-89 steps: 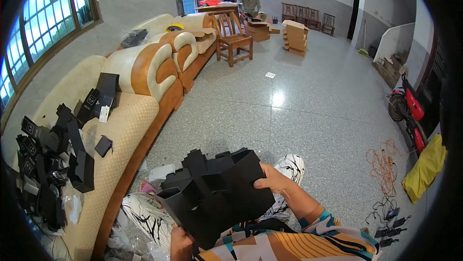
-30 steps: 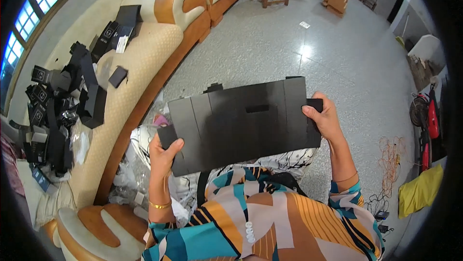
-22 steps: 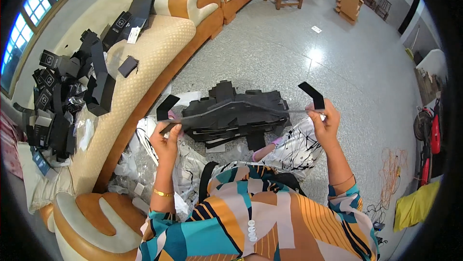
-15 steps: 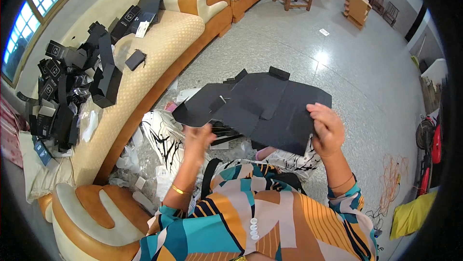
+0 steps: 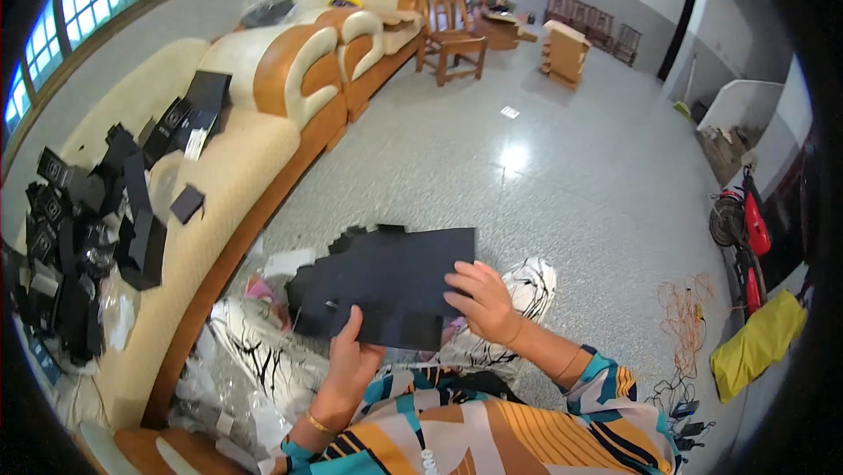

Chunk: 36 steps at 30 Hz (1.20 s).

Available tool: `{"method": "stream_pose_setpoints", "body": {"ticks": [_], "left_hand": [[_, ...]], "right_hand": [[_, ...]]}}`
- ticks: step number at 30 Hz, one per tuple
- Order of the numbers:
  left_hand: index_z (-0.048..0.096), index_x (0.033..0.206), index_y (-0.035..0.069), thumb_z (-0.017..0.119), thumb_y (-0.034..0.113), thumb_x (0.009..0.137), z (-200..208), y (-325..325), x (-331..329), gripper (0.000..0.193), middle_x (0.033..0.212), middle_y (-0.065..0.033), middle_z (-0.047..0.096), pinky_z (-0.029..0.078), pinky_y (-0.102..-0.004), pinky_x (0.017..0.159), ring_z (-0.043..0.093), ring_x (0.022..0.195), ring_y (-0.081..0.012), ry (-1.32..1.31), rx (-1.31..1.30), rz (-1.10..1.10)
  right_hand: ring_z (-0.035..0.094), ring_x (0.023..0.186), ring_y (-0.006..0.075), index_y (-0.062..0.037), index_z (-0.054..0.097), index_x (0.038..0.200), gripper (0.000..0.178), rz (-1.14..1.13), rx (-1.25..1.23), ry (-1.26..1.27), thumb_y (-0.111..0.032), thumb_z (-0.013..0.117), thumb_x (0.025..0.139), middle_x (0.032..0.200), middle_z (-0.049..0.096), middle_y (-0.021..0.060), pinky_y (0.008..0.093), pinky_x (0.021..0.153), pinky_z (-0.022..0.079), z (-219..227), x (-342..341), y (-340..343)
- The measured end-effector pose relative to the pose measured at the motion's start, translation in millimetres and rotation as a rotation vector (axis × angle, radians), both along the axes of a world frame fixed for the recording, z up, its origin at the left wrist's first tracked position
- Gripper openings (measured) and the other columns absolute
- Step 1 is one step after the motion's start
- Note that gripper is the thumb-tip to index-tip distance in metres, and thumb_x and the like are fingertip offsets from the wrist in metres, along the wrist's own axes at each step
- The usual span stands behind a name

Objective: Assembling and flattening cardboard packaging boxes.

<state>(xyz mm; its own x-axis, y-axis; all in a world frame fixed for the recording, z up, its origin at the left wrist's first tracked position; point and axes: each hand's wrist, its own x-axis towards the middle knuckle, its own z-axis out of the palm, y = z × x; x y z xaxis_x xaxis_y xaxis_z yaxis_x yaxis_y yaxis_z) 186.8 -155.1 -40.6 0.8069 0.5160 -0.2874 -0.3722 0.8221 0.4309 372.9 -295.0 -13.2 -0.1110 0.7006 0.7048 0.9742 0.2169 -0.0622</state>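
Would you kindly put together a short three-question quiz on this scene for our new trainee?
1. True or false: both hands touch the black cardboard sheet.
2. Where does the heap of black boxes lie? A. on the cream sofa B. on the wooden chair C. on the floor
3. Fill in: the right hand lies flat on the sheet's ____ face.

Key: 1 true, the left hand grips its lower edge; 2 A; 3 upper.
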Motion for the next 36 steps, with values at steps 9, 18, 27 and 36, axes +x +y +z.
{"method": "stream_pose_setpoints", "body": {"ticks": [9, 18, 27, 36], "left_hand": [[0.049, 0.116, 0.004, 0.052, 0.043, 0.088, -18, -5, 24, 0.048, 0.115, -0.0056, 0.049, 0.044, -0.0282, 0.081, 0.049, 0.097, -0.0159, 0.578, 0.483, 0.517], [0.050, 0.117, 0.003, 0.052, 0.042, 0.088, -31, -19, 24, 0.048, 0.110, -0.0078, 0.054, 0.043, -0.0276, 0.081, 0.051, 0.096, -0.0168, 0.736, 0.553, 0.375], [0.044, 0.123, 0.007, 0.049, 0.020, 0.092, -32, 6, 21, 0.034, 0.119, -0.0088, 0.051, 0.047, -0.0317, 0.087, 0.053, 0.105, -0.0196, 0.086, 0.026, 0.368], [0.043, 0.123, 0.003, 0.051, 0.017, 0.091, -28, 8, 11, 0.036, 0.117, -0.0089, 0.051, 0.044, -0.0328, 0.088, 0.051, 0.106, -0.0203, 0.113, 0.467, 0.469]], "right_hand": [[0.032, 0.127, 0.0354, -0.0029, -0.005, 0.139, 0.097, -0.015, -0.388, 1.351, -0.027, 0.066, 0.079, 0.139, 0.024, 0.0269, 0.0407, 0.101, 0.031, -34, -39, 14], [0.053, 0.104, 0.0254, -0.0059, 0.038, 0.126, 0.041, -0.149, 0.083, 1.592, -0.013, 0.054, 0.088, 0.116, 0.051, 0.0146, 0.0353, 0.085, 0.046, -70, -45, 54], [0.058, 0.079, 0.0174, -0.0083, 0.047, 0.100, 0.016, 0.051, 0.261, 2.220, -0.006, 0.054, 0.086, 0.095, 0.055, 0.0078, 0.0321, 0.062, 0.053, -64, -49, 45], [0.054, 0.076, 0.0113, -0.0045, 0.047, 0.100, 0.022, -0.075, -0.051, 1.977, -0.007, 0.060, 0.083, 0.083, 0.053, 0.0023, 0.0273, 0.060, 0.051, -61, -30, 27]]}}
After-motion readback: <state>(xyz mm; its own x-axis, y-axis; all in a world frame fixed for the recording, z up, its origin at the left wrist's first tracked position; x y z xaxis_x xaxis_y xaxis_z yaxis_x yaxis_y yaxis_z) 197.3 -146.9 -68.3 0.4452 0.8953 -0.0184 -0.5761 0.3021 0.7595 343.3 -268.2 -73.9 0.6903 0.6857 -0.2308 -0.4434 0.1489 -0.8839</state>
